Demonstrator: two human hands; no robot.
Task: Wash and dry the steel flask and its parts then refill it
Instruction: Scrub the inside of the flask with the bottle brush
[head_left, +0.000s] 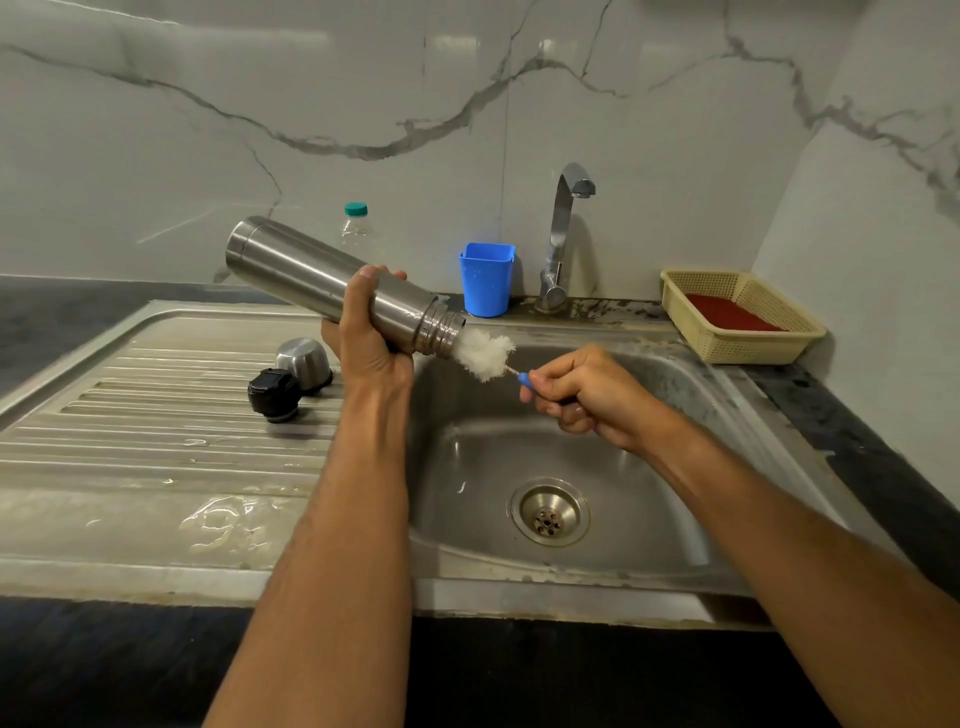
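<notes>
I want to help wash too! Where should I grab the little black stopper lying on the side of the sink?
Take the black stopper by its wide, knobbly top part, coming straight down from above with fingers on opposite sides. It lies a bit tilted on the ribbed draining board, right beside the steel cup, so come from the front or left, away from the cup. It may be wet, so pinch firmly.

The flask is brushed, glossy steel, like its cup lid. The stopper is matt black plastic. The bottle brush has fluffy white bristles. The sink is dull, wet steel; the basket is perforated cream plastic.
</notes>
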